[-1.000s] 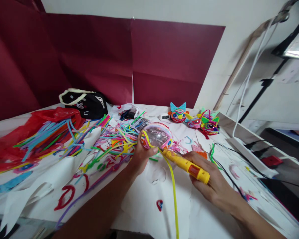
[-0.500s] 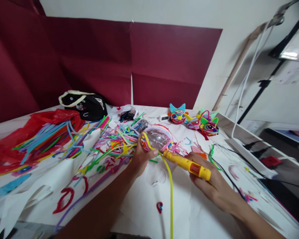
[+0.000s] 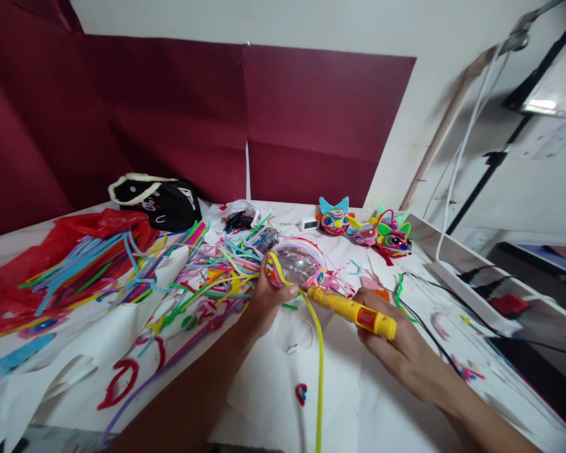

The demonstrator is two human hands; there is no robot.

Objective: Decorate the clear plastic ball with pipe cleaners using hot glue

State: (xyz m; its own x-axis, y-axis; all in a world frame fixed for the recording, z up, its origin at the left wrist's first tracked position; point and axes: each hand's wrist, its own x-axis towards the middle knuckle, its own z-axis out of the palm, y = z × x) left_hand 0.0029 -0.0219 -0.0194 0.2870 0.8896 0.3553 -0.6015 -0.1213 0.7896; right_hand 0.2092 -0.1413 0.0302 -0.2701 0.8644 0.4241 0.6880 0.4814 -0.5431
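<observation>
My left hand [image 3: 265, 301] is closed on a clear rounded plastic shell [image 3: 298, 264] edged with pink, white and blue pipe cleaners. From its near rim a long yellow pipe cleaner [image 3: 320, 362] curves down toward the table's front edge; its upper part lies along the shell's left side. In my right hand [image 3: 399, 352] is a yellow hot glue gun [image 3: 351, 310], gripped with its tip pointing left at the shell's lower rim. Whether the tip touches the rim I cannot tell. Under the hands lies white paper [image 3: 292, 377] with a small red and blue piece [image 3: 301, 394].
Loose pipe cleaners [image 3: 221, 270] and a red plastic bag [image 3: 9, 277] cover the left side, near a black pouch [image 3: 170, 204]. Finished-looking colourful animal heads [image 3: 334, 217] stand at the back right. A power strip [image 3: 476, 299] and black cable [image 3: 427, 327] lie on the right.
The view has shifted very slightly. Both hands keep their hold on the shell and the glue gun, and the hanging yellow pipe cleaner has swung a little left.
</observation>
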